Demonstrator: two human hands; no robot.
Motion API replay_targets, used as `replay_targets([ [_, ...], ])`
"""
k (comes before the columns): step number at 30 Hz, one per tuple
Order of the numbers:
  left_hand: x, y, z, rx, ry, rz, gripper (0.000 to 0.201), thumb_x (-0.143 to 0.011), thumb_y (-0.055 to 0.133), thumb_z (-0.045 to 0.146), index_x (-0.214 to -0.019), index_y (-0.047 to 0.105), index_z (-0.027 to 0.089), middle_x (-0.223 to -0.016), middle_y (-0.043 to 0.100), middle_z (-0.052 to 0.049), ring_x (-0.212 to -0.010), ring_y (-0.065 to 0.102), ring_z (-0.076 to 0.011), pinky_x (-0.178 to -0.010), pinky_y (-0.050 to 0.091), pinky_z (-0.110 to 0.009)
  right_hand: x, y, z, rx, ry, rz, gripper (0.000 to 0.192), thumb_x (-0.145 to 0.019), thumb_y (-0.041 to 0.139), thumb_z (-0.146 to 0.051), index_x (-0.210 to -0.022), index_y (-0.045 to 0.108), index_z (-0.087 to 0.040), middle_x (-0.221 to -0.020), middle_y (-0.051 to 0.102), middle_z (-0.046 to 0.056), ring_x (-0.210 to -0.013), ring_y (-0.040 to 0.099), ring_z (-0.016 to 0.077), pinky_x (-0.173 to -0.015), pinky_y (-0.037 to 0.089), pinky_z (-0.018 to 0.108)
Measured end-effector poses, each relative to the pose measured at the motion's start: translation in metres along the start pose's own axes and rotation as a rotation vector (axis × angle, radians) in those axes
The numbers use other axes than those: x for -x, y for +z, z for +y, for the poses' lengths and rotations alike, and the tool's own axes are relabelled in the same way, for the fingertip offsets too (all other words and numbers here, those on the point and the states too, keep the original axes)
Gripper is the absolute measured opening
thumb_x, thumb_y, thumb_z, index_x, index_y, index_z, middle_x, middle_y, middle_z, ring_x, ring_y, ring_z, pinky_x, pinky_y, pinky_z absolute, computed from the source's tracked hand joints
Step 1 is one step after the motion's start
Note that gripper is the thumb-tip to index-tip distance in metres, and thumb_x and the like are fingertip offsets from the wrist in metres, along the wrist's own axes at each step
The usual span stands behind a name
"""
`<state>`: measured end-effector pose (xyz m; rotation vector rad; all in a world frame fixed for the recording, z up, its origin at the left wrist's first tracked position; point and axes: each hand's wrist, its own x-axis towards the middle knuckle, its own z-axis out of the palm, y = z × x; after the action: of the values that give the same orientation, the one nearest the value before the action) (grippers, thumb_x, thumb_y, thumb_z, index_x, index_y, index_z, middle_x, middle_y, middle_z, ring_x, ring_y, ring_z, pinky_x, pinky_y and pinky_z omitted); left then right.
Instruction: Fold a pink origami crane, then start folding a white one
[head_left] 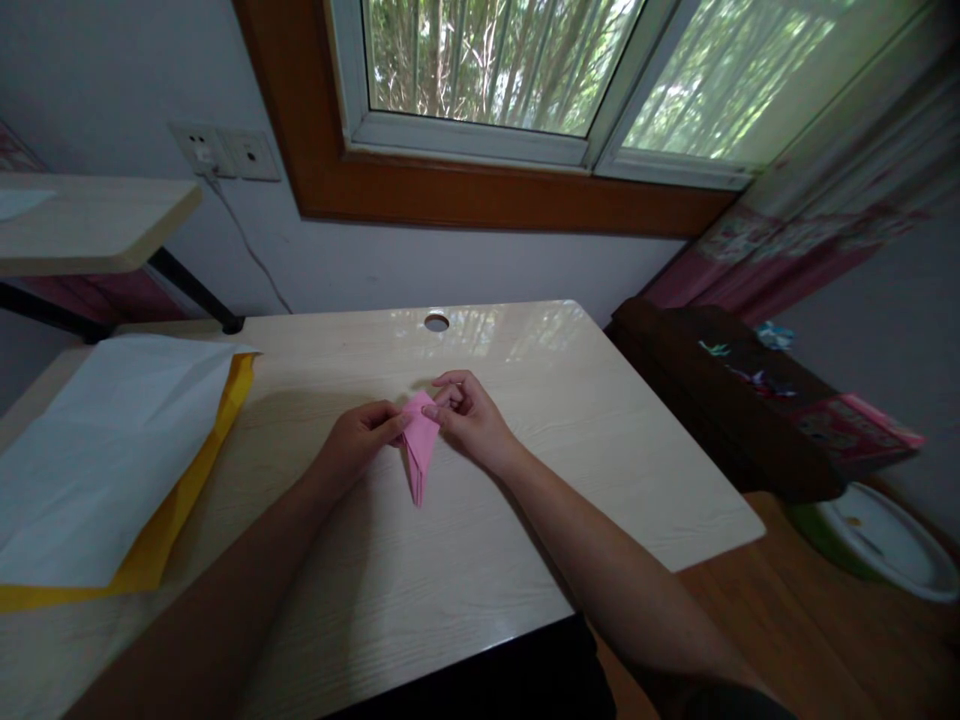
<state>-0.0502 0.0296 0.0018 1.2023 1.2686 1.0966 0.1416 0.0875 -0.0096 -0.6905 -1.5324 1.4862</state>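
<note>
A piece of folded pink paper (421, 440) is held between both hands over the middle of the desk. It has a kite-like shape, with its narrow split end pointing toward me. My left hand (369, 428) pinches its left edge between thumb and fingers. From the other side, my right hand (469, 415) grips the upper right edge, thumb on top and the other fingers curled. The fingertips behind the paper are hidden.
White sheets (112, 450) over a yellow sheet (169, 530) lie at the desk's left. A raised shelf (97, 225) stands at the back left. The desk (600, 470) has a round cable hole near the wall. Right of it are a dark wooden cabinet (675, 350) and a white-lidded tub (892, 540).
</note>
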Motion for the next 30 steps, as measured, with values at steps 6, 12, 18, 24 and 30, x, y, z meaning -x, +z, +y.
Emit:
replay_targets([
  [6, 0.000, 0.001, 0.000, -0.056, 0.033, -0.033, 0.029, -0.080, 0.073, 0.045, -0.073, 0.069, 0.017, -0.066, 0.063, 0.002, -0.063, 0.057, -0.0117, -0.063, 0.046, -0.021, 0.002, 0.002, -0.002, -0.011, 0.003, -0.067, 0.041, -0.080, 0.079, -0.040, -0.110, 0.054, -0.027, -0.072, 0.056, -0.006, -0.062, 0.051, 0.0121, -0.056, 0.038, 0.025],
  [12, 0.003, 0.003, 0.006, -0.063, 0.008, 0.018, 0.030, -0.079, 0.073, 0.046, -0.070, 0.072, 0.017, -0.065, 0.064, 0.001, -0.063, 0.056, -0.0125, -0.062, 0.044, -0.022, 0.004, 0.006, -0.008, 0.008, 0.035, -0.048, 0.037, -0.079, 0.078, -0.044, -0.097, 0.052, -0.025, -0.073, 0.053, -0.005, -0.064, 0.048, 0.0120, -0.057, 0.037, 0.025],
  [18, 0.003, 0.002, -0.002, -0.035, 0.024, 0.065, 0.029, -0.079, 0.074, 0.046, -0.077, 0.077, 0.017, -0.069, 0.068, 0.000, -0.066, 0.059, -0.0135, -0.064, 0.045, -0.022, 0.001, 0.006, 0.000, 0.027, 0.023, -0.020, 0.036, -0.079, 0.079, -0.044, -0.097, 0.054, -0.024, -0.075, 0.056, -0.004, -0.065, 0.050, 0.0122, -0.059, 0.038, 0.025],
  [24, 0.002, 0.001, -0.005, -0.128, 0.067, 0.153, 0.033, -0.081, 0.071, 0.050, -0.082, 0.076, 0.017, -0.074, 0.071, -0.002, -0.070, 0.062, -0.0155, -0.066, 0.046, -0.023, -0.002, 0.002, 0.006, 0.101, 0.120, -0.047, 0.035, -0.078, 0.078, -0.049, -0.092, 0.063, -0.021, -0.078, 0.062, -0.002, -0.069, 0.054, 0.0130, -0.065, 0.042, 0.026],
  [30, 0.002, 0.002, -0.001, -0.176, 0.046, 0.159, 0.035, -0.082, 0.070, 0.052, -0.080, 0.075, 0.017, -0.073, 0.071, -0.002, -0.069, 0.063, -0.0158, -0.066, 0.048, -0.024, -0.001, -0.001, 0.001, 0.235, 0.133, -0.052, 0.036, -0.083, 0.071, -0.052, -0.077, 0.065, -0.017, -0.072, 0.060, -0.001, -0.066, 0.051, 0.0121, -0.063, 0.040, 0.025],
])
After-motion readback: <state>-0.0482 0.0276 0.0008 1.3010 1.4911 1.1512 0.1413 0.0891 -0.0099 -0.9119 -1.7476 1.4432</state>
